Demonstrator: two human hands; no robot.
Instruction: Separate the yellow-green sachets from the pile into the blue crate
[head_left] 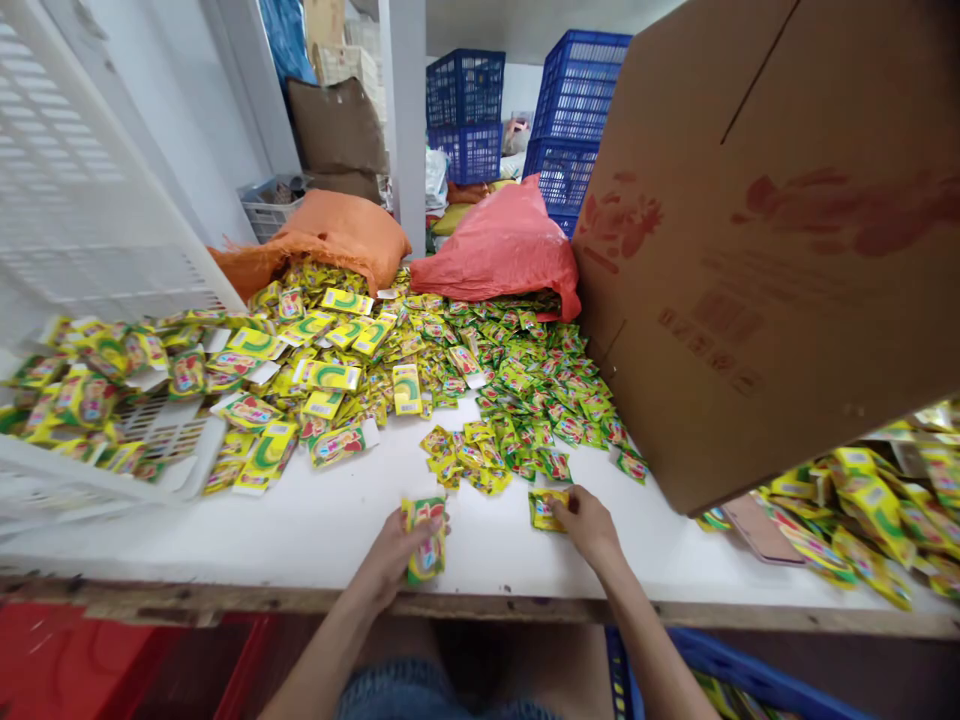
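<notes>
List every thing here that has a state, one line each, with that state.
left hand: closed around a stack of sachets, held upright
right hand: fingertips on a single sachet lying flat on the table
cardboard box: tilted, leaning over the table
white crate: tipped, sachets spilling from it
red sack: slumped behind the pile
orange sack: slumped

Cardboard box (pixel 757 250): cut off by the top and right edges; its red print is smeared and unreadable.
White crate (pixel 82 200): cut off at the left edge.
Sachet pile (pixel 450 370): print on the wrappers too small to read; its far edge is hidden under the red sack (pixel 499 245).
Left hand (pixel 394 555): the stack of sachets (pixel 426 540) it grips is partly covered by its fingers.
Blue crate (pixel 742 675): mostly hidden below the table (pixel 315 530).
</notes>
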